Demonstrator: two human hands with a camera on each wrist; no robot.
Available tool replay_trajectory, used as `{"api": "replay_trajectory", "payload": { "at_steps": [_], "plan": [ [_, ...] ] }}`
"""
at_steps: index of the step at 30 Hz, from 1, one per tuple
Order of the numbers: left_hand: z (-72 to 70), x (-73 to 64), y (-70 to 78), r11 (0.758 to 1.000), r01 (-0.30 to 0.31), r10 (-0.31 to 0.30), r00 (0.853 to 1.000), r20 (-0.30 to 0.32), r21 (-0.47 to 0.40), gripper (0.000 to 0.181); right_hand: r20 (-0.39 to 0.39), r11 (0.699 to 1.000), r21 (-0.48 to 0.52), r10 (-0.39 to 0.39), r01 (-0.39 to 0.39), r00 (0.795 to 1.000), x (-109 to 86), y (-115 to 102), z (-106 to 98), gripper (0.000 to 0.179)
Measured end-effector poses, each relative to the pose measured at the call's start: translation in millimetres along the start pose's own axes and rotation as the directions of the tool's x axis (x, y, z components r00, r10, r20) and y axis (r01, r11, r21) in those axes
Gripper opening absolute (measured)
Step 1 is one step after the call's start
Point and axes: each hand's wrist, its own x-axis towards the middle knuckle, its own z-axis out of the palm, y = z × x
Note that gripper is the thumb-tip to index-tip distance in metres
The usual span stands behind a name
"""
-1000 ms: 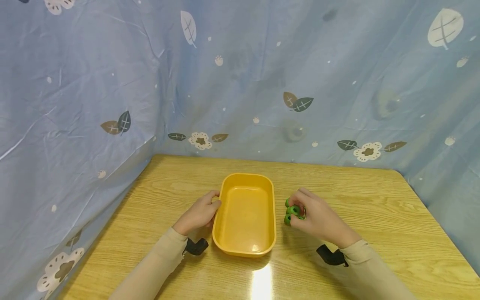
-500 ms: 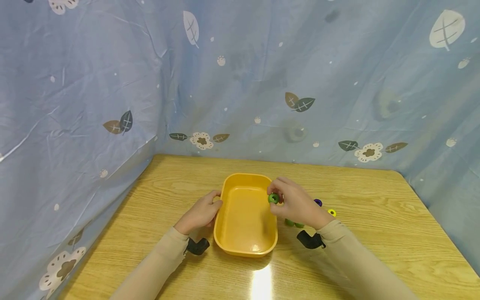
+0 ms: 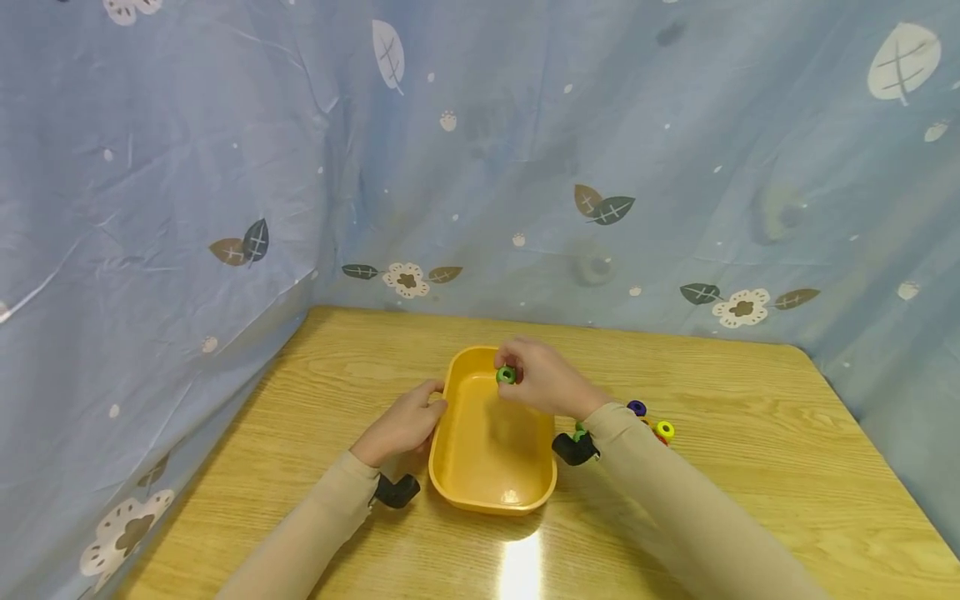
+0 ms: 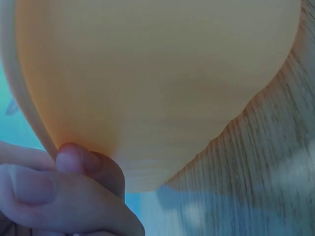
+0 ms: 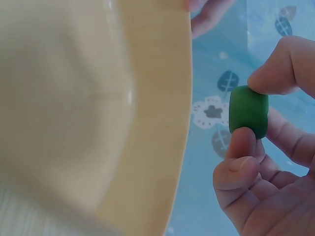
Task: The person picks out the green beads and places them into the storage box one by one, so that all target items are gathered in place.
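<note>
A yellow plastic tray [image 3: 487,467] stands on the wooden table, its inside bare where it shows. My left hand [image 3: 401,425] grips the tray's left rim; in the left wrist view the thumb [image 4: 34,187] and a finger close on that edge. Over the far right part of the tray, my right hand [image 3: 543,379] pinches a green bead [image 3: 506,375] with a hole through it. The right wrist view shows this bead [image 5: 248,110] barrel-shaped, between thumb and fingertips and higher than the tray's rim.
Right of the tray, partly hidden by the right forearm, lie green beads [image 3: 579,431], a purple bead [image 3: 637,407], a yellow bead [image 3: 665,430] and bits of red. A blue patterned curtain [image 3: 480,167] hangs behind and beside the table [image 3: 360,358].
My right hand has lifted a green bead from the pile on the right and carried it left over the tray. The purple and yellow beads have come into view. The left hand stays at the rim.
</note>
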Motion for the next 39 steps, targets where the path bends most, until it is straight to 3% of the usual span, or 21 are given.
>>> {"api": "replay_trajectory", "payload": {
  "at_steps": [10, 20, 30, 39],
  "plan": [
    [0.4, -1.6, -1.6, 1.0, 0.02, -0.02, 1.0, -0.005, -0.019, 0.041, 0.046, 1.0, 0.017, -0.008, 0.008, 0.999, 30.2, -6.5, 21.6, 0.015],
    [0.4, -0.2, -2.3, 1.0, -0.003, 0.003, 1.0, 0.001, -0.03, 0.041, 0.093, 0.999, -0.017, 0.044, -0.043, 0.995, 47.8, 2.1, 44.2, 0.019],
    [1.2, 0.2, -3.2, 1.0, -0.007, 0.006, 1.0, -0.009, -0.028, 0.04, 0.16, 0.994, -0.046, 0.104, -0.098, 0.982, 59.9, 7.5, 61.0, 0.019],
    [0.4, 0.6, -3.7, 0.999, -0.024, 0.024, 1.0, 0.012, -0.027, 0.042, 0.199, 0.992, -0.1, 0.101, -0.082, 0.975, 60.4, 4.7, 70.6, 0.017]
  ]
}}
